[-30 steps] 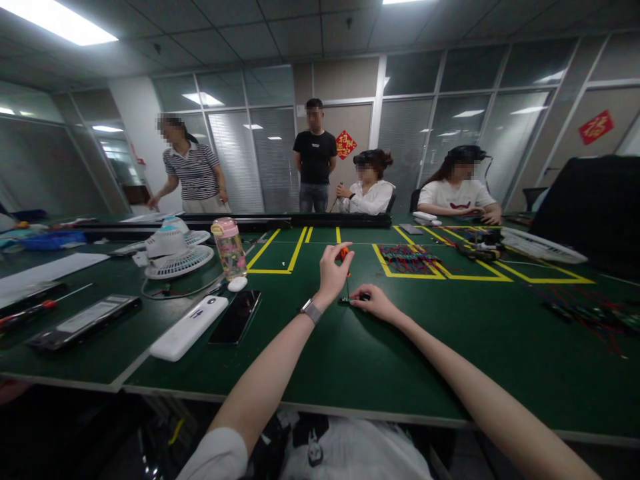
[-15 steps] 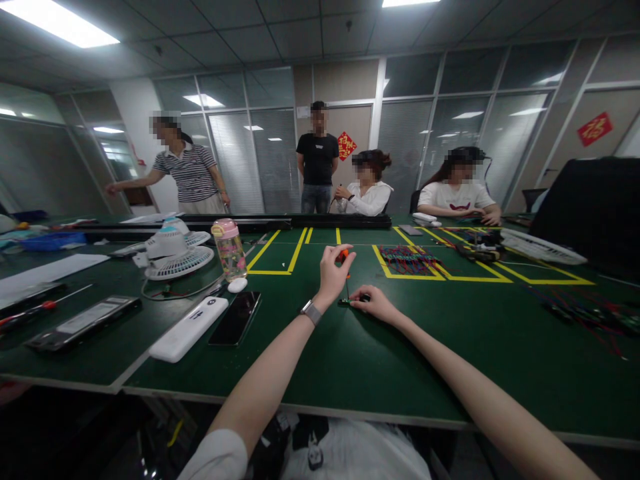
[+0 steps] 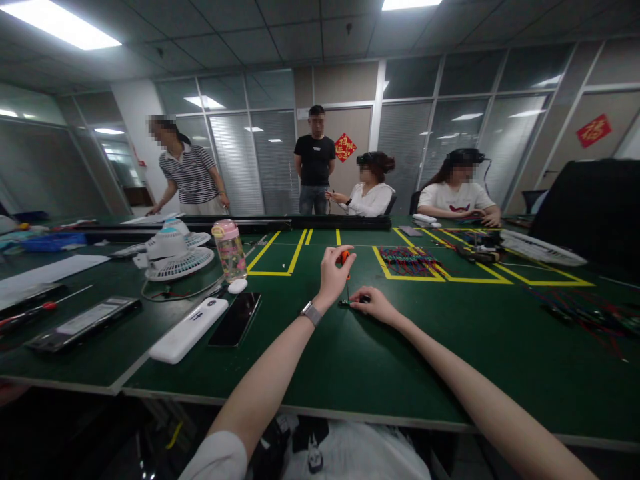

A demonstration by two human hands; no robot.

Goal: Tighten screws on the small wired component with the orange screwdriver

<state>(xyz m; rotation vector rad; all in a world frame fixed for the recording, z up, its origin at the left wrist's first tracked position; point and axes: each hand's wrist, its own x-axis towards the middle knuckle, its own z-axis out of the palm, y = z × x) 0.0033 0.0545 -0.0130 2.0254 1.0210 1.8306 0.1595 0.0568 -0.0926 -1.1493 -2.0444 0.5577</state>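
Observation:
My left hand (image 3: 333, 273), with a watch at the wrist, is closed around the orange handle of a screwdriver (image 3: 345, 256). The screwdriver stands upright, its thin shaft reaching down to a small green circuit board (image 3: 343, 303) on the table. My right hand (image 3: 377, 307) rests on the tabletop and pinches the right end of that board between thumb and finger. A small dark object (image 3: 365, 299) shows at the right fingers; its kind I cannot make out. Whether the tip sits in a screw is too small to tell.
Left of my arm lie a black phone (image 3: 236, 319), a white power bank (image 3: 190, 330), a pink-lidded bottle (image 3: 229, 250) and a white fan (image 3: 179, 257). Wired boards (image 3: 407, 260) lie in a yellow-taped area, more wires (image 3: 590, 310) farther right. Several people are across the table.
My hands, the screwdriver and the board stay almost in place. Across the table, the person in stripes has lowered an arm, and the seated person in white has shifted their hands.

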